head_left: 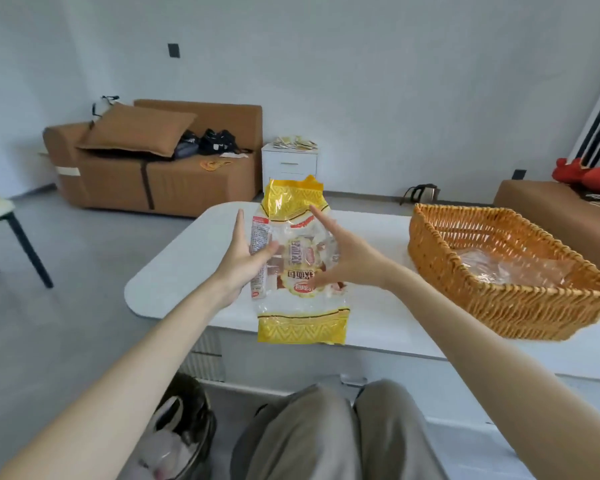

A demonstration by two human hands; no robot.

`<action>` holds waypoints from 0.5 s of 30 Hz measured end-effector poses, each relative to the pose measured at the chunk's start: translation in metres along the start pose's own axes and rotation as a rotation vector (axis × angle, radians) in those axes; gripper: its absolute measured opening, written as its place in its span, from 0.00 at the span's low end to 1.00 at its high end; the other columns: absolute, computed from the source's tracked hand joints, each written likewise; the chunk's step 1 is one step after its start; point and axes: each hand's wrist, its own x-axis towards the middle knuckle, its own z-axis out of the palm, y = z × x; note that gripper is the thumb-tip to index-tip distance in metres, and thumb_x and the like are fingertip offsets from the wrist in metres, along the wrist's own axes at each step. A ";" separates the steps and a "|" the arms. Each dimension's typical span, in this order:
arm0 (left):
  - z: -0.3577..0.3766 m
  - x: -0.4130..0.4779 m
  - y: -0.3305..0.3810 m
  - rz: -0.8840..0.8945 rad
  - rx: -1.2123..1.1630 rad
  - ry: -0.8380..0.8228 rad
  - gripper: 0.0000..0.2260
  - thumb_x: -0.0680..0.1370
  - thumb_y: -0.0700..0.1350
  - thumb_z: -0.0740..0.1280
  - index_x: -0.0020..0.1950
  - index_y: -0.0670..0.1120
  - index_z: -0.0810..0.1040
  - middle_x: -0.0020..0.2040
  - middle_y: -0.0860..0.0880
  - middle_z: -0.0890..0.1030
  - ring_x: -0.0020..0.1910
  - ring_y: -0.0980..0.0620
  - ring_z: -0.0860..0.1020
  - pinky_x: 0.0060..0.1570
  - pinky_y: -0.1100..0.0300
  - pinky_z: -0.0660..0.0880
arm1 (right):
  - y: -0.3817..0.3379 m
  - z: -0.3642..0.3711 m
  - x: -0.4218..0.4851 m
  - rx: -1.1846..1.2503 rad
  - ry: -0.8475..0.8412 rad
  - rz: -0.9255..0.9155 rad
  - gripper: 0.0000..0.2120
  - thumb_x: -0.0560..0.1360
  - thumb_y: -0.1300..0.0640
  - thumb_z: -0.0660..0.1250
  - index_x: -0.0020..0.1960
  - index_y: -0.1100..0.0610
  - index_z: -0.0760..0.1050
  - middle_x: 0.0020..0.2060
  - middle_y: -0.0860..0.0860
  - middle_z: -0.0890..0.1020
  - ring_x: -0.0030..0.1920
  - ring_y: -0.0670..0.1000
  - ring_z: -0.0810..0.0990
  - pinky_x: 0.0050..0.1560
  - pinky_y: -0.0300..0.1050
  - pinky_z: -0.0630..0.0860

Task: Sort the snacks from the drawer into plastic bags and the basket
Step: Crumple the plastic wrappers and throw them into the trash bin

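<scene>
Chair (0, 216): pale seat, dark legs, stood on the grey floor at the far left. Sofa (153, 174): brown, set against the back wall, a cushion and dark items laid on it. Bin (187, 424): dark, lined, placed on the floor at lower left. Left hand (243, 261): the left edge of the snack bag (302, 306) is pinched between the thumb on the front and straight fingers behind. Snack bag: clear with yellow ends, held upright over the near edge of the white table (174, 271), between both hands. Right hand (347, 261): fingers spread and straight, pressed to the bag's right side. Basket (499, 306): orange wicker, rested on the table's right part, apart from the hands; a clear plastic bag (513, 268) is laid inside.
</scene>
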 end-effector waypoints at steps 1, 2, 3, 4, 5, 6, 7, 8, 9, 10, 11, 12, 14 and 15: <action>-0.005 -0.009 -0.003 0.031 -0.009 0.006 0.42 0.76 0.49 0.68 0.78 0.58 0.40 0.76 0.57 0.56 0.72 0.58 0.61 0.67 0.60 0.65 | -0.001 0.010 0.003 -0.024 -0.019 0.008 0.57 0.61 0.55 0.82 0.78 0.43 0.48 0.76 0.47 0.62 0.72 0.45 0.62 0.68 0.38 0.59; -0.012 -0.016 -0.008 0.057 -0.002 0.022 0.40 0.78 0.46 0.67 0.78 0.56 0.41 0.75 0.59 0.56 0.71 0.61 0.60 0.67 0.62 0.64 | -0.003 0.020 0.006 -0.043 -0.033 0.020 0.55 0.61 0.55 0.82 0.78 0.46 0.52 0.73 0.48 0.67 0.69 0.44 0.66 0.67 0.37 0.61; -0.021 -0.021 -0.014 0.092 0.017 0.038 0.39 0.78 0.44 0.66 0.78 0.55 0.42 0.74 0.61 0.55 0.71 0.62 0.59 0.68 0.63 0.62 | -0.005 0.029 0.007 -0.060 -0.035 0.042 0.52 0.61 0.55 0.82 0.77 0.48 0.57 0.68 0.49 0.73 0.63 0.43 0.70 0.63 0.35 0.64; -0.030 -0.027 -0.017 0.127 0.041 0.052 0.37 0.78 0.44 0.66 0.78 0.55 0.45 0.75 0.61 0.55 0.72 0.62 0.59 0.71 0.60 0.60 | -0.007 0.037 0.008 -0.082 -0.020 0.063 0.46 0.62 0.55 0.82 0.75 0.51 0.64 0.61 0.49 0.78 0.56 0.42 0.74 0.55 0.31 0.67; -0.041 -0.032 -0.020 0.159 0.069 0.068 0.36 0.78 0.44 0.67 0.78 0.54 0.48 0.75 0.60 0.56 0.73 0.60 0.60 0.72 0.57 0.60 | -0.008 0.044 0.009 -0.115 0.003 0.067 0.38 0.64 0.54 0.81 0.71 0.54 0.71 0.52 0.48 0.81 0.47 0.41 0.77 0.46 0.28 0.69; -0.053 -0.037 -0.021 0.184 0.102 0.080 0.33 0.78 0.44 0.67 0.78 0.54 0.52 0.75 0.59 0.60 0.73 0.59 0.62 0.73 0.54 0.61 | -0.010 0.053 0.010 -0.157 0.022 0.052 0.30 0.66 0.52 0.79 0.65 0.56 0.76 0.44 0.47 0.80 0.39 0.41 0.76 0.39 0.28 0.68; -0.063 -0.042 -0.022 0.204 0.150 0.081 0.30 0.78 0.43 0.66 0.77 0.53 0.58 0.74 0.58 0.64 0.72 0.58 0.64 0.72 0.52 0.63 | -0.011 0.061 0.011 -0.205 0.034 0.012 0.24 0.68 0.50 0.78 0.61 0.56 0.79 0.40 0.46 0.77 0.36 0.42 0.73 0.37 0.30 0.67; -0.073 -0.047 -0.022 0.221 0.230 0.069 0.26 0.79 0.43 0.66 0.75 0.52 0.62 0.72 0.59 0.66 0.71 0.59 0.66 0.71 0.52 0.64 | -0.011 0.071 0.013 -0.250 0.038 -0.046 0.20 0.70 0.49 0.76 0.57 0.57 0.81 0.39 0.47 0.75 0.35 0.44 0.72 0.38 0.33 0.67; -0.081 -0.052 -0.023 0.237 0.346 0.042 0.24 0.78 0.45 0.66 0.73 0.52 0.65 0.70 0.59 0.68 0.70 0.61 0.65 0.71 0.53 0.64 | -0.012 0.081 0.017 -0.279 0.035 -0.104 0.17 0.71 0.49 0.74 0.55 0.58 0.82 0.39 0.48 0.74 0.36 0.47 0.71 0.40 0.38 0.68; -0.090 -0.056 -0.025 0.235 0.476 0.003 0.24 0.77 0.49 0.67 0.72 0.54 0.65 0.71 0.58 0.68 0.69 0.61 0.65 0.70 0.56 0.63 | -0.013 0.092 0.020 -0.289 0.034 -0.154 0.15 0.72 0.50 0.73 0.53 0.59 0.81 0.40 0.49 0.73 0.37 0.50 0.72 0.41 0.43 0.70; -0.098 -0.060 -0.029 0.222 0.598 -0.029 0.27 0.74 0.54 0.69 0.72 0.57 0.64 0.71 0.55 0.68 0.69 0.60 0.65 0.68 0.58 0.64 | -0.015 0.102 0.023 -0.289 0.037 -0.189 0.13 0.73 0.51 0.73 0.51 0.61 0.81 0.41 0.50 0.73 0.37 0.52 0.72 0.41 0.47 0.71; -0.107 -0.063 -0.033 0.196 0.708 -0.028 0.31 0.70 0.59 0.70 0.71 0.61 0.63 0.69 0.53 0.68 0.68 0.57 0.66 0.64 0.59 0.65 | -0.018 0.111 0.027 -0.292 0.042 -0.218 0.12 0.73 0.53 0.73 0.49 0.62 0.80 0.42 0.51 0.72 0.37 0.54 0.72 0.40 0.49 0.72; -0.124 -0.071 -0.045 0.162 0.877 0.081 0.32 0.66 0.62 0.73 0.67 0.63 0.66 0.59 0.49 0.66 0.59 0.51 0.66 0.55 0.58 0.69 | -0.024 0.129 0.034 -0.279 0.033 -0.241 0.11 0.74 0.55 0.72 0.48 0.63 0.78 0.45 0.54 0.73 0.38 0.56 0.74 0.41 0.51 0.73; -0.132 -0.076 -0.053 0.170 0.947 0.160 0.30 0.65 0.61 0.75 0.64 0.61 0.69 0.55 0.49 0.63 0.56 0.50 0.64 0.53 0.57 0.70 | -0.027 0.138 0.038 -0.254 0.014 -0.239 0.11 0.74 0.55 0.72 0.48 0.63 0.78 0.47 0.54 0.73 0.40 0.56 0.74 0.43 0.50 0.74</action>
